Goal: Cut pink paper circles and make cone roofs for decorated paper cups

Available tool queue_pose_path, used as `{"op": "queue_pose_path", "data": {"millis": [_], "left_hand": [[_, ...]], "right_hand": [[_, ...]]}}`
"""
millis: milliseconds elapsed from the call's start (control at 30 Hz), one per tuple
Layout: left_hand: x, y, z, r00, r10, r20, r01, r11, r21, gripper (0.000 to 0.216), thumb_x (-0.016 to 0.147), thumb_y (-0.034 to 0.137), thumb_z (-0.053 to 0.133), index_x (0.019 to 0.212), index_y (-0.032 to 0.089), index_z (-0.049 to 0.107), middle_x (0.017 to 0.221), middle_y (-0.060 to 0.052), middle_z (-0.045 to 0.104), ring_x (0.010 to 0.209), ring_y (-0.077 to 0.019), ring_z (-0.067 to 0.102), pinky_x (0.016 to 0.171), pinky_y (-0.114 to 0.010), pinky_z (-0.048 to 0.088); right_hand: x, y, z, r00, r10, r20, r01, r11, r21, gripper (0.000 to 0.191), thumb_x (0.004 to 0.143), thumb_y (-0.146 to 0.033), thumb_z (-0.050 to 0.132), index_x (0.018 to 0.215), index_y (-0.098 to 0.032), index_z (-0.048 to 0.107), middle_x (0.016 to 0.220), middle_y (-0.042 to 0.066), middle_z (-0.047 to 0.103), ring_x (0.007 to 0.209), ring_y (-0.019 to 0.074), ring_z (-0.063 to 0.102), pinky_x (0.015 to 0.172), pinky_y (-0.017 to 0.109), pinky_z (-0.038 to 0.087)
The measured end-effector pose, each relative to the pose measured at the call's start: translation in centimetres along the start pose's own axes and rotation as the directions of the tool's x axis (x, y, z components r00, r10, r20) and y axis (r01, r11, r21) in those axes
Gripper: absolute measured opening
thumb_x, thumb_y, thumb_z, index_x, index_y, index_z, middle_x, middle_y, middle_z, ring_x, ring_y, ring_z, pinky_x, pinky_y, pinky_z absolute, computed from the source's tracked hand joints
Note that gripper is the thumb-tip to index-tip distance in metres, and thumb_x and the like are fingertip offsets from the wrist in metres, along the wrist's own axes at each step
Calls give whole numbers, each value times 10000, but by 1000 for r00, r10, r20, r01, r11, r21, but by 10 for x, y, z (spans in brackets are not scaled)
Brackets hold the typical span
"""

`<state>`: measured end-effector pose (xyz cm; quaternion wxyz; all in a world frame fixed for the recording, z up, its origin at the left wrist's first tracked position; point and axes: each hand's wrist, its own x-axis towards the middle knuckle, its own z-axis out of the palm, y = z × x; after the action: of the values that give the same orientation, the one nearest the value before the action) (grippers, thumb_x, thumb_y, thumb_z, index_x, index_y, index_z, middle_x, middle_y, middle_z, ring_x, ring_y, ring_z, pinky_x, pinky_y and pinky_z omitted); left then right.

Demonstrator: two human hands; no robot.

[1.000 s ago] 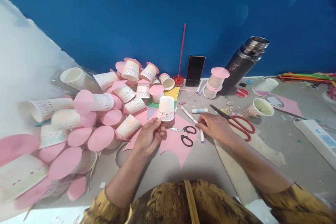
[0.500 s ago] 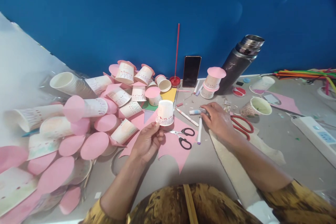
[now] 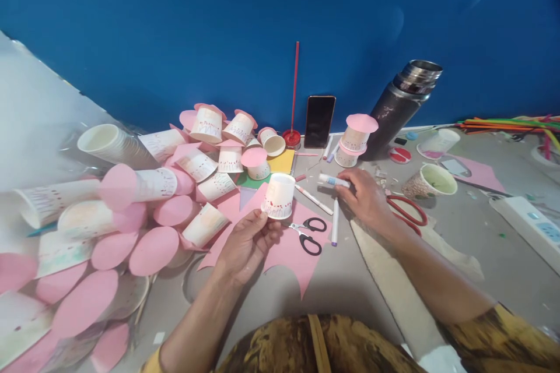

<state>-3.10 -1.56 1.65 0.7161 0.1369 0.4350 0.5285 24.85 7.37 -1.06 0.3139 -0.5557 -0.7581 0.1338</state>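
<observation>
My left hand (image 3: 248, 242) holds a small white paper cup (image 3: 279, 195) upside down by its rim, above a cut sheet of pink paper (image 3: 286, 242). My right hand (image 3: 365, 198) is closed on a white glue stick (image 3: 333, 180) with a blue label, lifted just off the table. Small black-handled scissors (image 3: 308, 233) lie on the pink paper between my hands. Two white markers (image 3: 334, 220) rest beside them.
A big heap of decorated paper cups with pink paper circles (image 3: 144, 204) fills the left. Red scissors (image 3: 409, 210), a dark steel flask (image 3: 400, 105), a phone (image 3: 319, 120) against the blue wall, a white power strip (image 3: 527, 224) and more cups (image 3: 431, 179) lie to the right.
My right hand left the marker near the scissors, moved up to the glue stick and closed on it. My left hand kept the cup, tilting it slightly.
</observation>
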Motion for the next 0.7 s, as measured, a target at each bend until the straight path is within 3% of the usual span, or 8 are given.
{"op": "queue_pose_path", "data": {"millis": [133,400,533,700], "left_hand": [[1,-2,0,1000,8,11,-9,996,85,262,786,274,851,904,108,686,838,-119,758,749,-178,709,657,-247,583],[-1,-5,6,997,68,31,-71,987,145,302,707,307,899,786,122,674,727,-53,726,612,-133,665,576,-210,533],[-1,-2,6,999,45,-5,-44,992,117,306,700,301,902,785,124,668,738,-62,728,636,-147,680,578,-215,545],[-1,5,6,996,58,-62,-52,995,82,309,683,273,914,782,130,658,726,-38,710,642,-134,675,589,-205,551]], "right_hand": [[-8,-12,-11,986,164,37,-168,951,259,215,893,-393,643,987,-215,719,816,36,709,700,206,612,676,320,469],[-17,-31,-26,976,193,100,-208,694,689,236,830,-422,755,895,-198,719,741,10,645,617,148,536,573,281,421],[-13,-28,-25,966,237,107,-234,608,758,275,805,-463,802,873,-211,717,714,3,617,609,144,519,570,284,426],[-13,-28,-19,966,240,92,-231,656,718,314,791,-506,811,852,-218,702,778,29,673,663,173,585,601,302,480]]}}
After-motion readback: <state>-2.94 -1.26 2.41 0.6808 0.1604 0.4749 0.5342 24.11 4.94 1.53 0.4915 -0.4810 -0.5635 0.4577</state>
